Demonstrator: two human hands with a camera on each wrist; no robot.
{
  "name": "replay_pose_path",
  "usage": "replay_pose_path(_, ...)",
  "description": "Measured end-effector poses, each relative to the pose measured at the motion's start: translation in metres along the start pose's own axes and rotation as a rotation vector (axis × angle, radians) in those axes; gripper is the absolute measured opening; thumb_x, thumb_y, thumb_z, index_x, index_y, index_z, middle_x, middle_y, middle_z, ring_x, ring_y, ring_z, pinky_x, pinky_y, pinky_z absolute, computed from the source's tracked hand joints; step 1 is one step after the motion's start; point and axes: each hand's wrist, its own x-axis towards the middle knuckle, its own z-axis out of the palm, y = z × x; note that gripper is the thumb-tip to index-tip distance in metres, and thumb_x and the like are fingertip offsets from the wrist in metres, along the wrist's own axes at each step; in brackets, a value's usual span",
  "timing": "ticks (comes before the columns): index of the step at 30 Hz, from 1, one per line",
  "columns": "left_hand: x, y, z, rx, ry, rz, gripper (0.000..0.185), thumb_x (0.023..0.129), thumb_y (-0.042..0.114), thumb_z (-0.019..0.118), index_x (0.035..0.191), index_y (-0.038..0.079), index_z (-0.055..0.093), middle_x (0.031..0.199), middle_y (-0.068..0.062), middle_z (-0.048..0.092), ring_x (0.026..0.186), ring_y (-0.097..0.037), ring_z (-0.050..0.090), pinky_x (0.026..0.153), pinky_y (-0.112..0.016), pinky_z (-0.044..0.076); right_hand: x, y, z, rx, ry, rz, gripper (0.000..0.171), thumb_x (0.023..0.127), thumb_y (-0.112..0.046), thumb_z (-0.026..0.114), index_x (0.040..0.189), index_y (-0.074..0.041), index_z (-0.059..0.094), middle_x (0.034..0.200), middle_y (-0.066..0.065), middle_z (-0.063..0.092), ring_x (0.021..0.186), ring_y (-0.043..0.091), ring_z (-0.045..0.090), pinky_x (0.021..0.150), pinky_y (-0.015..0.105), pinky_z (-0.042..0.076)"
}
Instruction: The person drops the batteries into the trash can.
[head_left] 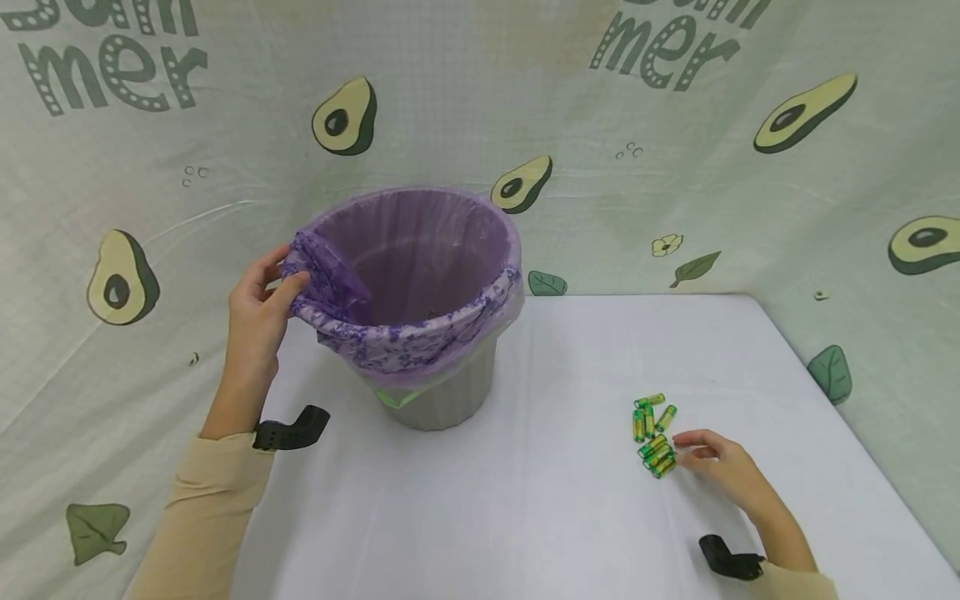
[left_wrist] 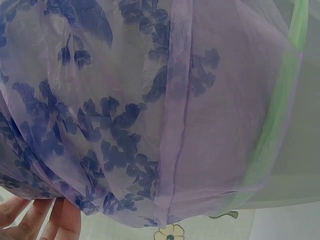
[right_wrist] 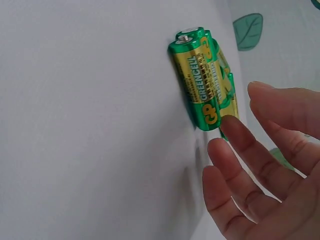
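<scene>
A grey bin (head_left: pixel 442 400) stands on the table, lined with a purple bin bag (head_left: pixel 405 346) whose blue-flowered edge is folded over the rim. At the bin's left side my left hand (head_left: pixel 258 308) pinches the bunched bag at the rim, thumb on top and fingers outside; the left wrist view shows those fingers (left_wrist: pixel 65 220) under the bag. Several green and gold batteries (head_left: pixel 656 446) lie in a loose cluster to the right. Beside the nearest battery (right_wrist: pixel 195 82) my right hand (head_left: pixel 716 471) holds nothing, its fingers loosely bent and spread, fingertips right at the battery's end.
The white table (head_left: pixel 570 517) runs back to a hanging cloth (head_left: pixel 442 100) printed with avocados and leaves, which also covers the sides. A black strap mount sits on each wrist. The bin stands near the back edge, left of the batteries.
</scene>
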Motion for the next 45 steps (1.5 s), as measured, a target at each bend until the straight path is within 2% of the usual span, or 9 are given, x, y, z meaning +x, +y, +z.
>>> replay_pose_path(5,0.0,0.001,-0.001,0.011,0.0,-0.008,0.052,0.089,0.02,0.06,0.138,0.014,0.046,0.104,0.013,0.051,0.086,-0.001,0.052,0.063,-0.01,0.044,0.001,0.007,0.005,0.017,-0.005,0.05,0.039,0.084,-0.019,0.066,0.116,0.001,0.059,0.094,0.008,0.062,0.074,0.005,0.049,0.062,0.022,0.044)
replay_pose_path(8,-0.001,0.001,-0.002,0.001,-0.001,-0.01,0.052,0.089,0.02,0.06,0.138,0.013,0.046,0.104,0.013,0.052,0.086,-0.001,0.052,0.063,-0.01,0.044,0.001,0.007,0.008,0.014,-0.012,0.053,0.038,0.083,-0.017,0.067,0.115,0.002,0.058,0.086,0.005,0.059,0.071,0.008,0.048,0.06,0.023,0.042)
replay_pose_path(15,-0.004,0.001,-0.003,-0.036,-0.019,0.001,0.051,0.088,0.019,0.062,0.137,0.012,0.047,0.104,0.011,0.053,0.085,-0.002,0.053,0.062,-0.009,0.045,0.0,0.006,0.013,-0.069,-0.018,0.034,0.035,0.079,-0.015,0.069,0.109,0.0,0.06,0.084,0.005,0.056,0.073,0.015,0.047,0.059,0.024,0.04)
replay_pose_path(26,-0.002,0.0,-0.001,-0.001,-0.026,-0.01,0.053,0.089,0.02,0.061,0.139,0.011,0.044,0.104,0.013,0.051,0.085,-0.001,0.052,0.063,-0.008,0.045,0.0,0.008,0.016,-0.166,-0.019,-0.022,0.029,0.074,-0.009,0.07,0.101,0.0,0.063,0.083,0.004,0.053,0.073,0.015,0.043,0.06,0.023,0.036)
replay_pose_path(29,-0.001,0.001,-0.001,0.035,-0.028,-0.005,0.053,0.09,0.022,0.06,0.139,0.012,0.043,0.104,0.014,0.05,0.086,0.0,0.052,0.064,-0.008,0.045,0.001,0.008,0.016,-0.183,-0.016,-0.039,0.027,0.074,-0.009,0.07,0.098,-0.001,0.064,0.082,0.003,0.055,0.072,0.013,0.043,0.06,0.023,0.036)
replay_pose_path(41,-0.001,0.002,-0.002,0.1,-0.028,-0.008,0.054,0.091,0.026,0.057,0.141,0.016,0.042,0.108,0.015,0.048,0.088,0.001,0.051,0.066,-0.009,0.045,0.0,0.006,0.012,-0.135,-0.063,-0.018,0.027,0.077,-0.013,0.07,0.099,0.0,0.062,0.081,0.002,0.058,0.071,0.011,0.048,0.059,0.021,0.04)
replay_pose_path(45,-0.002,0.003,-0.002,0.11,-0.028,-0.005,0.053,0.091,0.026,0.057,0.141,0.016,0.041,0.108,0.015,0.048,0.088,0.001,0.051,0.067,-0.009,0.045,-0.003,0.004,0.009,-0.081,-0.077,-0.084,0.028,0.08,-0.014,0.07,0.101,0.002,0.062,0.081,0.004,0.057,0.068,0.005,0.047,0.058,0.021,0.042)
